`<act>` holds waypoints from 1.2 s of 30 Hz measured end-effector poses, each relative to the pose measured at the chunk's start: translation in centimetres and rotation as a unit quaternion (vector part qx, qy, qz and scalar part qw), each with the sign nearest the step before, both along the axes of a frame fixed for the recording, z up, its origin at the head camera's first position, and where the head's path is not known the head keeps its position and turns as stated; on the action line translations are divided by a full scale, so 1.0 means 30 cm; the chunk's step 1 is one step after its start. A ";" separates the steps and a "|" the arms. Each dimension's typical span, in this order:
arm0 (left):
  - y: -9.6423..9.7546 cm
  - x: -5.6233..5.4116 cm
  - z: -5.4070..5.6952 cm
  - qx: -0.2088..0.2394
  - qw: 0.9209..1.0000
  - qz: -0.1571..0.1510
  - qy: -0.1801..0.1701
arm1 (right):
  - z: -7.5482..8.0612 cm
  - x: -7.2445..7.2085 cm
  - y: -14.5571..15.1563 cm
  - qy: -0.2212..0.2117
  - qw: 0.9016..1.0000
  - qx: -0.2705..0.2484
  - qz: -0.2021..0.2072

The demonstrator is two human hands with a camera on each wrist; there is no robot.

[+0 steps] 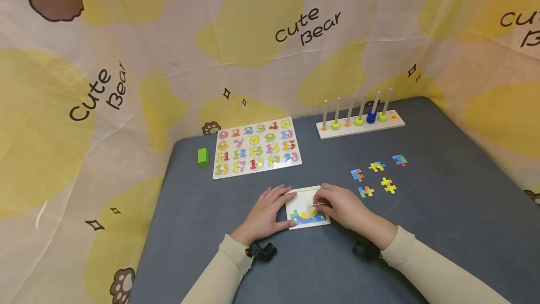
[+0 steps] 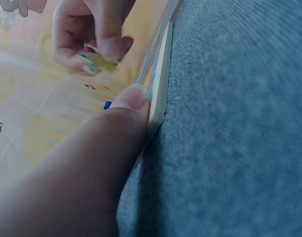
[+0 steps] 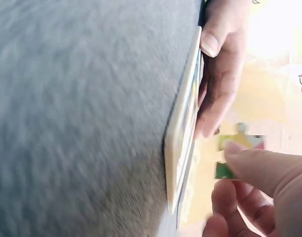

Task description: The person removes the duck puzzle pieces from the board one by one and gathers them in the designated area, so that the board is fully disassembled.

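Note:
A small puzzle board (image 1: 304, 201) lies on the table, its near part filled with blue and yellow picture pieces and its far part bare and pale. My left hand (image 1: 267, 212) rests along the board's left side, fingers extended toward the far corner and thumb on the near left corner. Over the board's right part, my right hand (image 1: 341, 204) pinches a jigsaw piece (image 3: 247, 140) between thumb and fingers. This piece shows green, yellow and some pink, and is held above the board, tilted in the right wrist view.
Several loose jigsaw pieces (image 1: 388, 185) lie to the right of the board. Behind it is a number puzzle board (image 1: 257, 147), with a green block (image 1: 203, 157) at its left. A peg stand (image 1: 360, 125) with yellow and blue rings stands at the back right, before a patterned cloth.

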State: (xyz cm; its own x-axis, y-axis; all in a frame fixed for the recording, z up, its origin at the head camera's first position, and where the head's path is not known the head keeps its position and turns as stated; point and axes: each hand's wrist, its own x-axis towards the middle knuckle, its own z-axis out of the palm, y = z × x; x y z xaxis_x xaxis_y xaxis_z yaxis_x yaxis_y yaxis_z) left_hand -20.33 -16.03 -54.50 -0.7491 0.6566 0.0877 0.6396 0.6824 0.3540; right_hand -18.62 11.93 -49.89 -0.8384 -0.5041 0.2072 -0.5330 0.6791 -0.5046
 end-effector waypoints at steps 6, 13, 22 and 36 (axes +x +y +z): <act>-0.001 -0.003 -0.004 -0.001 1.000 -0.004 0.006 | 0.031 -0.015 0.075 0.005 0.998 -0.065 -0.020; -0.005 -0.003 -0.003 -0.003 1.000 0.001 0.002 | 0.088 -0.061 0.239 -0.004 0.990 -0.092 -0.103; -0.003 -0.005 -0.003 -0.004 1.000 -0.002 -0.003 | 0.109 -0.060 0.495 0.010 0.977 -0.077 -0.198; -0.003 -0.007 -0.001 -0.005 1.000 -0.001 0.002 | 0.043 -0.074 0.736 -0.103 0.959 -0.034 -0.261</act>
